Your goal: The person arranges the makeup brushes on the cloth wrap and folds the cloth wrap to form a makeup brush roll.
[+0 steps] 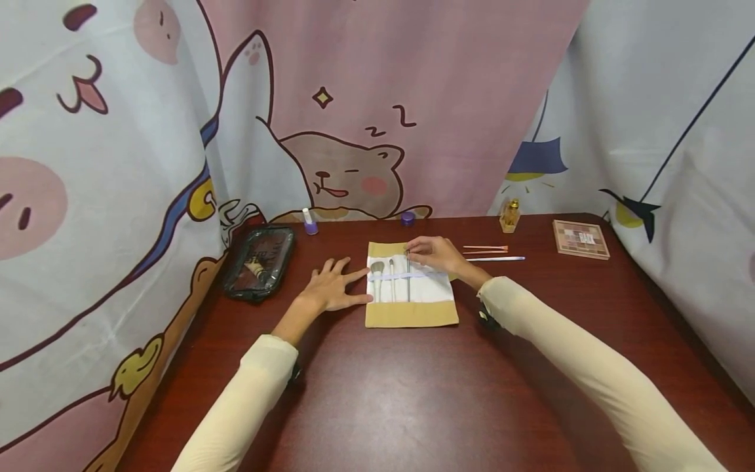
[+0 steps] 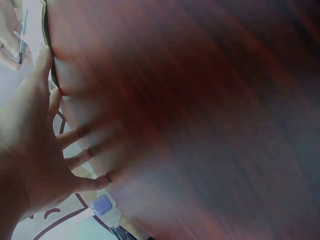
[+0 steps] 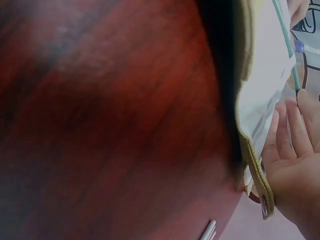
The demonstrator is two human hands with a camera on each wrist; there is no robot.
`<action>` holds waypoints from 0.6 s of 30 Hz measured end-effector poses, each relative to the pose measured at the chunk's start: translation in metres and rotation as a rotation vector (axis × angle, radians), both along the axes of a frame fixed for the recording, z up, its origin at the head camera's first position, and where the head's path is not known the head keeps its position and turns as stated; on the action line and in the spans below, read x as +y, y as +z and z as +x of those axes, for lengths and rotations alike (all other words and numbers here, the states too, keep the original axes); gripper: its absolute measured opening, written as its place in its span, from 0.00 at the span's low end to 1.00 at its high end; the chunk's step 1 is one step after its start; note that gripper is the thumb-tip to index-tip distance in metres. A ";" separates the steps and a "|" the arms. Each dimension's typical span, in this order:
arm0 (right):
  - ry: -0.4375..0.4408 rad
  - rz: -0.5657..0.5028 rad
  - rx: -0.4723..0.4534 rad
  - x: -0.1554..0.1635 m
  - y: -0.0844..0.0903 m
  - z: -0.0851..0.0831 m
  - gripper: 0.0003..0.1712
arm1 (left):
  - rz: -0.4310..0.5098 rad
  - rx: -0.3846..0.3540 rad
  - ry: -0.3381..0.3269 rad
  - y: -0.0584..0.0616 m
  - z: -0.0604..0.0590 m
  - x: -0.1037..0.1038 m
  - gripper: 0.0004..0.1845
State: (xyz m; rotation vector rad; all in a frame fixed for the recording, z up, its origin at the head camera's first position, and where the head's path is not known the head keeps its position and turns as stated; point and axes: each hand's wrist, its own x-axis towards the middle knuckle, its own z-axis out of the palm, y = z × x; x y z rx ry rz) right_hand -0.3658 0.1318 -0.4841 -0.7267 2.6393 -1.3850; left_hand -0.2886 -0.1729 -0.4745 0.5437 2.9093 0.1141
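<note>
A tan and white brush roll (image 1: pixel 411 313) is laid open flat on the counter (image 1: pixel 377 393), three brushes (image 1: pixel 392 270) tucked under its band.

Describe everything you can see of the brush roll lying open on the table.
The brush roll is a flat cloth rectangle, tan at its borders with a white middle panel crossed by a pale band. Three brushes lie side by side tucked under that band. It lies unrolled on the dark red table, near the middle. The left hand presses flat fingers on its left edge; the right hand pinches the top of the rightmost brush.
</note>
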 end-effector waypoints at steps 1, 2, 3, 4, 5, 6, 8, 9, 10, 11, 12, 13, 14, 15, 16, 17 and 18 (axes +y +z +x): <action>0.002 0.005 0.009 0.000 -0.001 0.001 0.16 | 0.001 0.000 0.000 0.000 0.000 0.000 0.44; 0.008 0.009 0.022 -0.001 -0.001 0.003 0.15 | 0.002 0.000 -0.001 0.000 0.000 0.000 0.44; 0.014 0.014 0.033 -0.001 -0.001 0.004 0.15 | 0.003 0.000 -0.001 0.000 0.000 -0.001 0.44; 0.025 0.015 0.044 -0.002 -0.002 0.006 0.14 | 0.004 0.001 -0.002 0.000 0.000 -0.001 0.44; 0.039 0.011 0.049 -0.002 -0.002 0.008 0.14 | 0.005 0.001 -0.003 0.000 0.000 -0.001 0.44; 0.059 0.004 0.056 -0.003 -0.002 0.009 0.14 | 0.005 0.002 -0.004 0.000 0.000 -0.001 0.44; 0.101 -0.012 0.056 -0.003 -0.003 0.012 0.14 | 0.005 0.005 -0.007 -0.001 0.000 -0.001 0.44; 0.121 -0.017 0.053 -0.003 -0.004 0.014 0.14 | 0.003 0.005 -0.007 -0.001 0.000 -0.001 0.44; 0.140 -0.023 0.050 -0.003 -0.004 0.015 0.14 | 0.001 0.006 -0.008 -0.001 0.000 -0.001 0.44; 0.155 -0.025 0.051 -0.003 -0.005 0.016 0.13 | 0.000 0.006 -0.007 -0.001 0.000 -0.001 0.44; 0.165 -0.025 0.055 -0.003 -0.005 0.017 0.13 | -0.002 0.006 -0.007 -0.001 0.000 -0.001 0.45; 0.170 -0.024 0.056 -0.003 -0.006 0.018 0.13 | -0.002 0.005 -0.007 -0.001 0.000 -0.001 0.45; 0.175 -0.024 0.060 -0.003 -0.006 0.019 0.13 | -0.001 0.004 -0.007 -0.001 0.001 -0.001 0.45; 0.177 -0.022 0.066 -0.002 -0.007 0.019 0.13 | -0.001 0.002 -0.007 0.000 0.001 -0.001 0.45; 0.176 -0.023 0.068 -0.002 -0.007 0.020 0.13 | 0.000 0.001 -0.007 0.000 0.001 -0.001 0.45; 0.175 -0.022 0.067 -0.002 -0.008 0.020 0.13 | 0.000 0.000 -0.007 0.000 0.001 -0.001 0.45; 0.172 -0.020 0.067 -0.001 -0.008 0.019 0.13 | 0.001 -0.001 -0.008 0.000 0.001 -0.001 0.45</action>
